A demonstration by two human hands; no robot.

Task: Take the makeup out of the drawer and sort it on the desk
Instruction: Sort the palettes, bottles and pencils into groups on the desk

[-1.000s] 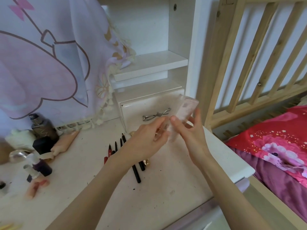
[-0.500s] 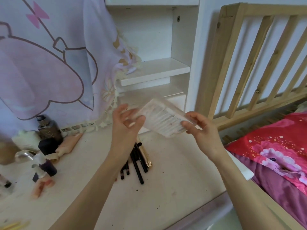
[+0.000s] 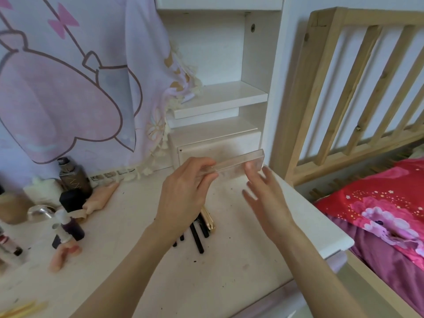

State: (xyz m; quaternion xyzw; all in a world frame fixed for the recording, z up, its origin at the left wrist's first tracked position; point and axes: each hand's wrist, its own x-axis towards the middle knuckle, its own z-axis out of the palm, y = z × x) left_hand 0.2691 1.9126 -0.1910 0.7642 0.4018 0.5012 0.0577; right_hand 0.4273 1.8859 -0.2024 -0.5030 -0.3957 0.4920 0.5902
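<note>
- The step in hand looks like the sorting part: a clear flat case [image 3: 238, 165], probably a makeup palette, is held in the air above the back of the desk [image 3: 229, 267], just in front of the small white drawer [image 3: 218, 145], which appears closed.
- The left hand [image 3: 183, 196] pinches the case's left end, thumb and fingers curled round it, and carries it alone.
- The right hand [image 3: 266, 198] is spread, fingers straight and apart. Its fingertips sit near the case's right end, but whether they touch it cannot be told; it holds nothing.
- The case is seen nearly edge-on, tilted with its right end higher.
- Below the left wrist, several black pencils [image 3: 197, 237] and 1 gold tube [image 3: 208, 220] lie together near the desk's middle, partly hidden by the arm.
- Bottles and jars [image 3: 71, 196] crowd the desk's left edge, so some groups seem already laid out.
- The next move likely calls for setting the case flat on a bare patch toward the desk's right edge, apart from the pencils.
- The right hand could steady the far end as it goes down, since a 1-ended pinch on a smooth case may slip.
</note>
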